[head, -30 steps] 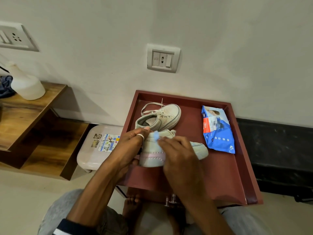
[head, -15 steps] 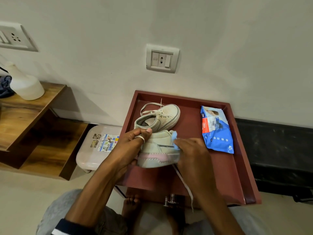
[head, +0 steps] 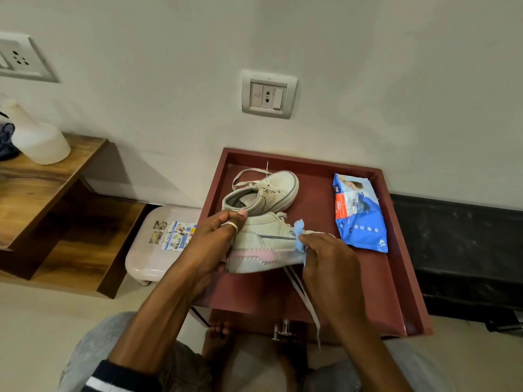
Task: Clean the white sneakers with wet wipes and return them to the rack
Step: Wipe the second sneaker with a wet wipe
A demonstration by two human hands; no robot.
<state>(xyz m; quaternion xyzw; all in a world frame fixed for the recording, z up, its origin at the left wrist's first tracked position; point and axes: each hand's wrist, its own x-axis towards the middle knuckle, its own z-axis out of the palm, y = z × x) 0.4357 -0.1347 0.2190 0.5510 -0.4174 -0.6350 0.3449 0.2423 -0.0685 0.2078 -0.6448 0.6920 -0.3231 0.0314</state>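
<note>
A white sneaker with a pink sole stripe is held on its side above the maroon tray. My left hand grips its heel end. My right hand pinches a light blue wet wipe against the shoe's side near the toe, which the hand hides. A lace hangs down from the shoe over the tray's front edge. The second white sneaker lies on the tray just behind. A blue pack of wet wipes lies at the tray's right.
A white plastic stool with stickers stands left of the tray. A wooden shelf unit at the far left carries a white spray bottle. The wall with a socket stands close behind. My knees and bare feet are below.
My right hand with the wipe has slid rightward along the sneaker's side, from the middle to the toe end. The lace now hangs free below. My left hand keeps its hold.
</note>
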